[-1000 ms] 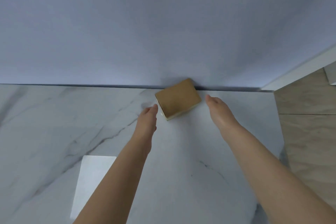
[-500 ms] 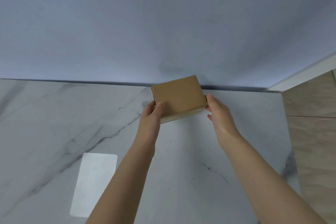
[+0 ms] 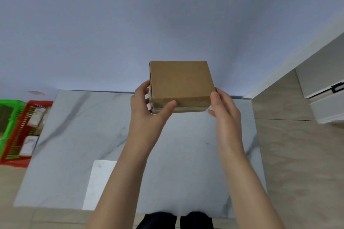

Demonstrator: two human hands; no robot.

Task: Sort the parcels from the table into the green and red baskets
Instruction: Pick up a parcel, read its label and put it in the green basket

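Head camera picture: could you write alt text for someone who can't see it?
The left hand and right hand hold a brown cardboard box above a white marble table. A green basket and a red basket holding parcels stand beside it at far left.

We face a plain, pale blue-grey wall [image 3: 167, 15] that fills the upper half of the view, evenly lit and slightly darker toward the middle. Low on its left side we see a small reddish mark [image 3: 36, 92], too blurred to read. A bench [image 3: 83, 135] with a white top veined in grey stands against the wall, and a bright rectangular patch of light [image 3: 98, 182] lies near its front edge. Around it we see a floor [image 3: 297, 154] of beige wood-look planks. To the right a white skirting board [image 3: 275, 78] runs along the wall's foot, and beside it stands a white cabinet [image 3: 320, 72] with a dark handle [image 3: 337, 87].
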